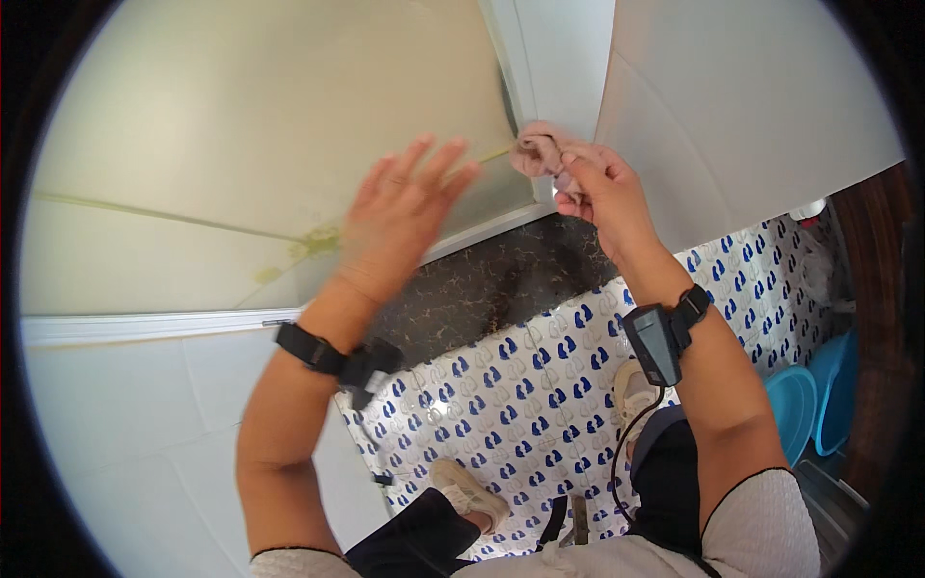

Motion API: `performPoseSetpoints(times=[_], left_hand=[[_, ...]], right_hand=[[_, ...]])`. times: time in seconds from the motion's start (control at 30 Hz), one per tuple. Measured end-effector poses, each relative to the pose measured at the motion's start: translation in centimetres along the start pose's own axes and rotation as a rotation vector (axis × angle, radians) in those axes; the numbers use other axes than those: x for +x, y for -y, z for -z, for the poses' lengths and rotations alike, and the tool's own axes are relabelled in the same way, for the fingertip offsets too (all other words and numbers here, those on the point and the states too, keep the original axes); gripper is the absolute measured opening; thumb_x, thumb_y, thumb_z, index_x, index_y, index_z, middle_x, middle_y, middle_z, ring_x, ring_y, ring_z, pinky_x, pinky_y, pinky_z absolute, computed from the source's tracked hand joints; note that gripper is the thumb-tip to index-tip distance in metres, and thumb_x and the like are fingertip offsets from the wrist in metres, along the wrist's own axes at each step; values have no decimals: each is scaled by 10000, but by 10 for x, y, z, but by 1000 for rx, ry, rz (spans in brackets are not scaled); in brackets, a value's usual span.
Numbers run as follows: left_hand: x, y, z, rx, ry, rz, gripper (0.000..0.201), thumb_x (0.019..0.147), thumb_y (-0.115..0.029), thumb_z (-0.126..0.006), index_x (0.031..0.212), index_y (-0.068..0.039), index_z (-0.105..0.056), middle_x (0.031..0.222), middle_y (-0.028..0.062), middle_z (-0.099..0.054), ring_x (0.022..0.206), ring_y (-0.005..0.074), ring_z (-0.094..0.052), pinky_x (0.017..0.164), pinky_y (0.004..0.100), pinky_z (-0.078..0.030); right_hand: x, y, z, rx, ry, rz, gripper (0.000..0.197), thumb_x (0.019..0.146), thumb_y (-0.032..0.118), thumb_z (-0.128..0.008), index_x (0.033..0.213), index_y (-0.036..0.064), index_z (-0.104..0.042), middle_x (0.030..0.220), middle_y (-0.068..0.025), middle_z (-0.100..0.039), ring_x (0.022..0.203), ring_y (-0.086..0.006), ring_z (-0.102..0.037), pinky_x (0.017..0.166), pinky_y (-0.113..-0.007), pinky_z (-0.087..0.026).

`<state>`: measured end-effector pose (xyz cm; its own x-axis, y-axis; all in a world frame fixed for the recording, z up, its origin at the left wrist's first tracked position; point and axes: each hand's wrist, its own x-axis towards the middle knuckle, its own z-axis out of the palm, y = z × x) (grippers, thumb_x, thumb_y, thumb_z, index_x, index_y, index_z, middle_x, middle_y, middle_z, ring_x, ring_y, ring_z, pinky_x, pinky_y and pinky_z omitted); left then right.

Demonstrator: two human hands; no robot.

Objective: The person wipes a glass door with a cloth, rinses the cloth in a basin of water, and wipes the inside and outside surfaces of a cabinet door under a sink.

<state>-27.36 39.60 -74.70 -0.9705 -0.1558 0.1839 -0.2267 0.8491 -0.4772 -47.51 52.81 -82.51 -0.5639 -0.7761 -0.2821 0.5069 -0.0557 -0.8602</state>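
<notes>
**Loosely pinched cloth [538,149] could be dropped or snagged**

The cloth, pink and bunched, is held up beside the white frame [559,67]; it is pinched between the thumb and fingers of the right hand [612,197], with much of its bulk left beyond the fingertips; should that pinch be loosened, it could be dropped or caught on the frame's edge; whether the frame is touched cannot be told. The left hand [409,202] is blurred before the pale panel [279,106], its fingers spread and nothing seen in them; contact there cannot be told; if weight were put on a wet surface, the palm could slide. The yellow-green stain [321,241] might be smeared by careless rubbing; lower down, footing could be lost if the glossy dark sill [462,289] is damp; the hanging cable [617,458] might be snagged by a knee.
</notes>
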Motion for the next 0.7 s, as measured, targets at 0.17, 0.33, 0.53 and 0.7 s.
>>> performPoseSetpoints(times=[0.17,0.33,0.53,0.7], left_hand=[[-20,40,-14,408,-30,-162,582,867,-187,-483,1418,-324,-356,1506,-113,-257,1382,134,-229,1133,336,-141],[-22,37,-23,452,-35,-136,594,871,-170,-462,1431,-321,-333,1521,-117,-219,1396,132,-192,1144,329,-101],[-16,41,-3,183,82,-96,624,830,-96,-518,1418,-242,-369,1503,-54,-271,1370,177,-263,1111,356,-214],[-3,49,52,136,77,0,644,790,-97,-605,1396,-196,-411,1479,48,-317,1348,289,-304,1073,439,-269]], right_hand=[[-6,13,-16,-26,-72,128,268,860,202,-661,1032,32,-547,879,-62,-619,710,-121,-612,589,-246,-539],[-7,42,-44,-6,-130,610,295,823,107,-684,1055,10,-531,960,-57,-604,800,-122,-600,652,-254,-526],[20,61,-58,-311,-236,987,203,776,29,-657,963,8,-580,926,-32,-602,815,-124,-579,719,-239,-466],[55,-24,-32,-401,-298,574,173,782,22,-610,952,0,-589,828,-54,-627,734,-125,-589,627,-243,-473]])
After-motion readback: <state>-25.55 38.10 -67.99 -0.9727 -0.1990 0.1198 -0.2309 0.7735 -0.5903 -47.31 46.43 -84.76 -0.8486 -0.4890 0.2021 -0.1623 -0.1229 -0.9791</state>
